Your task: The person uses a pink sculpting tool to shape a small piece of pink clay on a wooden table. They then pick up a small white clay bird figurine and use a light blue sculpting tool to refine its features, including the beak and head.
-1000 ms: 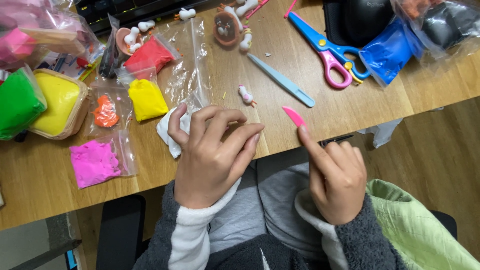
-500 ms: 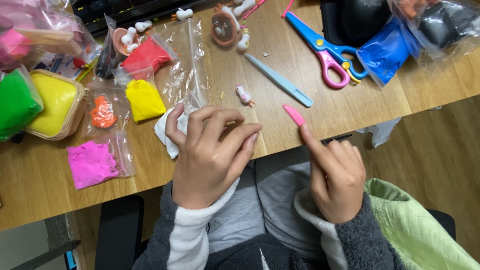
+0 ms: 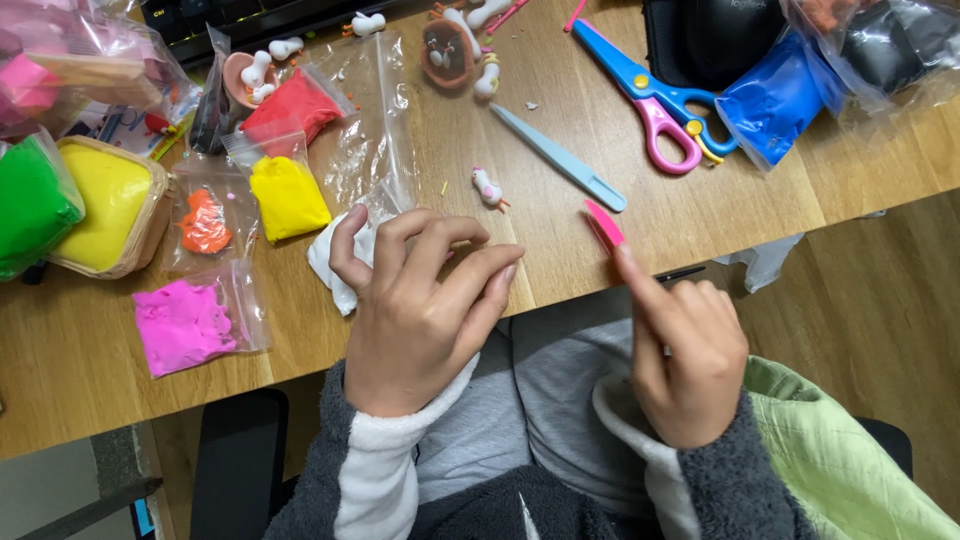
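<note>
My left hand (image 3: 415, 305) rests at the desk's near edge, fingers curled with their tips together over a lump of white clay (image 3: 335, 262) in a clear bag. What the fingertips pinch is hidden. My right hand (image 3: 680, 345) is held over my lap in a loose fist, gripping a thin pink modelling tool (image 3: 604, 224) that points up toward the desk. A tiny white clay figure (image 3: 487, 187) with orange feet lies just beyond both hands.
A wooden desk (image 3: 560, 250) holds bagged clay: yellow (image 3: 287, 195), red (image 3: 290, 103), orange (image 3: 204, 224), pink (image 3: 182, 324), blue (image 3: 770, 100), plus a green lump (image 3: 30, 200). Blue and pink scissors (image 3: 650, 95), a grey-blue plastic blade (image 3: 557, 158) and small clay figures (image 3: 455, 50) lie further back.
Both hands have stayed nearly still. The left fingers have shifted slightly over the white clay.
</note>
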